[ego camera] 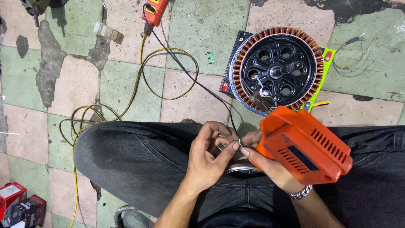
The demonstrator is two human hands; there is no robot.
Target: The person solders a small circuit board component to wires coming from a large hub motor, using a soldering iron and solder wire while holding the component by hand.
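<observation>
A thin black wire (198,82) was pinched between the thumb and forefinger of the left hand (209,154), the fingers curled narrowly around its end just above the lap. From that pinch the wire was seen to run up and to the left across the tiled floor (202,38) toward an orange-and-yellow device (156,10) at the top edge of the view. The right hand (263,158) was closed around an orange power tool (306,145), whose vented body covered most of the palm and wrist; its forefinger was stretched toward the left fingertips, so that the two hands met at the wire's end. Whether the tool's tip touched the wire could not be told, as it was hidden behind the fingers. A metal chain bracelet (301,193) was worn on the right wrist.

Both hands were held over dark grey trousers (135,156), with the knees spread to either side. Just beyond the hands, on the floor, a round motor stator (276,67) with copper windings and a black hub was laid on a flat black block (236,63); thin leads from it trailed down near the tool. A looped yellow cable (168,76) was spread over the tiles to the left, well apart from the hands. Red and black boxes (19,204) were stacked at the lower left corner.
</observation>
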